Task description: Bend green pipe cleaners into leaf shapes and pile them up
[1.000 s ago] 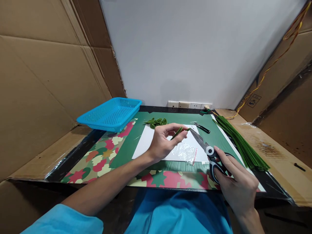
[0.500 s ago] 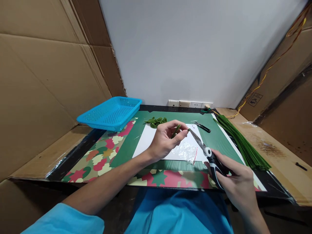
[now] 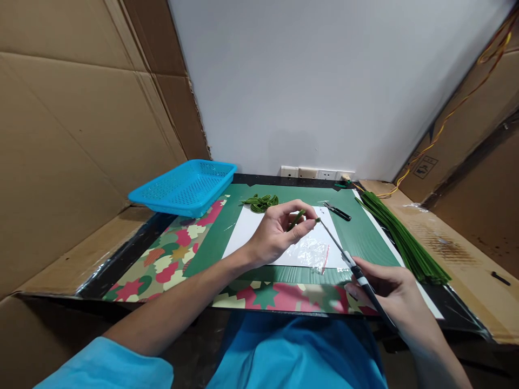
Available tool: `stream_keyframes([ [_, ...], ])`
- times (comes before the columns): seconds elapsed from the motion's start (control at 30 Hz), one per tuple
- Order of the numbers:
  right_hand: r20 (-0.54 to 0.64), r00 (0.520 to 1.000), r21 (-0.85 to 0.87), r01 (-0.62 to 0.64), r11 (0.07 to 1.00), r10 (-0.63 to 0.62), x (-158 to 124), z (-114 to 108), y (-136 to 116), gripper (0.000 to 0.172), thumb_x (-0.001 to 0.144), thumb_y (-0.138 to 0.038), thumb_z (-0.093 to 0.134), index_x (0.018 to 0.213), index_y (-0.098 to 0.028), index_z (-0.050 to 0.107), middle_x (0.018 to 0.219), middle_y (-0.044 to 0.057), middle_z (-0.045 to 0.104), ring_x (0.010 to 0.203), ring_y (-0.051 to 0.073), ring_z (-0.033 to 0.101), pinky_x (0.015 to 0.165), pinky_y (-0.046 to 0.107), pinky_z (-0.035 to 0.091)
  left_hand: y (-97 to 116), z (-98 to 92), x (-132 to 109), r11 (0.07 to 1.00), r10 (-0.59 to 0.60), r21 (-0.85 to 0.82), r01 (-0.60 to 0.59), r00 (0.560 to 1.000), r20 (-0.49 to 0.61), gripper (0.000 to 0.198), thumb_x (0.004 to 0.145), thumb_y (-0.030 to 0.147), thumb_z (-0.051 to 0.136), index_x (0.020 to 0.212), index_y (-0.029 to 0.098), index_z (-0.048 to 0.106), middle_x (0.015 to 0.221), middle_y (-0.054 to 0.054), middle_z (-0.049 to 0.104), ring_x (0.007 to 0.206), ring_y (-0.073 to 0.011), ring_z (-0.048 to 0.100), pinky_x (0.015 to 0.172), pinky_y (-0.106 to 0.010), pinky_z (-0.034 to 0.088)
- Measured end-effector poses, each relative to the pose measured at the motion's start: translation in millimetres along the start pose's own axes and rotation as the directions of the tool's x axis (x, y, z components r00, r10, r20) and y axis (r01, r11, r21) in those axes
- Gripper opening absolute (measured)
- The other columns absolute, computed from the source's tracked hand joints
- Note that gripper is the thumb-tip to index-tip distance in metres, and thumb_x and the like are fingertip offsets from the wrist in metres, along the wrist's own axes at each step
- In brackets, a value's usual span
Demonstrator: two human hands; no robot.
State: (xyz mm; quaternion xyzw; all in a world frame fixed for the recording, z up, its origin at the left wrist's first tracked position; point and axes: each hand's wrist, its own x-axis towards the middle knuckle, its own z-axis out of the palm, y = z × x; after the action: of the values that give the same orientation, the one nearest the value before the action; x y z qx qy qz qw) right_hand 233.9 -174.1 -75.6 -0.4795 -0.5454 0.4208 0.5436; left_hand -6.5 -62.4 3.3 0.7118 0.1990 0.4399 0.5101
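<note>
Table [image 3: 121, 254]: black, with a green mat [image 3: 368, 237] on it.
Blue basket [image 3: 190, 189]: at the back left, full of holes.
White paper [image 3: 241, 232]: flat on the green mat.
Long green stems [image 3: 405, 243]: bunched at the right.
Right hand [image 3: 399, 289]: its fingers grip scissors [image 3: 357, 273] by the handle.
Left hand [image 3: 279, 229]: its fingers pinch a green stem [image 3: 298, 217] above the white paper.
Scissors: tip right by the stem's end; can't tell if they touch.
Green pile [image 3: 261, 203]: behind the left hand.
Snips [image 3: 340, 213]: black, at the paper's edge.
</note>
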Motion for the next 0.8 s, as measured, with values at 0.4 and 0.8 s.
stream_keyframes([
  [0.4, -0.157, 0.958, -0.376, 0.166, 0.912, -0.240, -3.2, 12.5, -6.7, 0.043, 0.082, -0.026, 0.078, 0.125, -0.022, 0.078, 0.116, 0.006, 0.080, 0.098, 0.030, 0.079, 0.081, 0.033, 0.067, -7.5, 1.1, 3.6, 0.998, -0.039, -0.055, 0.035, 0.998, -0.057, 0.030, 0.089, 0.042, 0.077, 0.098, 0.014, 0.071, 0.072, 0.001, 0.056, 0.054, -0.0052, 0.042, 0.048, -0.020, 0.032],
  [0.8, -0.304, 0.910, -0.370, 0.159, 0.915, -0.281, -0.6, 1.2, -1.4, 0.051, 0.078, -0.034, 0.085, 0.126, -0.019, 0.076, 0.086, 0.005, 0.078, 0.073, 0.021, 0.075, 0.066, 0.024, 0.062, -2.8, -0.5, 3.9, 0.992, -0.109, -0.073, 0.102, 0.989, -0.097, 0.031, 0.090, 0.044, 0.074, 0.091, 0.015, 0.066, 0.071, 0.002, 0.057, 0.047, -0.0038, 0.040, 0.041, -0.019, 0.027],
])
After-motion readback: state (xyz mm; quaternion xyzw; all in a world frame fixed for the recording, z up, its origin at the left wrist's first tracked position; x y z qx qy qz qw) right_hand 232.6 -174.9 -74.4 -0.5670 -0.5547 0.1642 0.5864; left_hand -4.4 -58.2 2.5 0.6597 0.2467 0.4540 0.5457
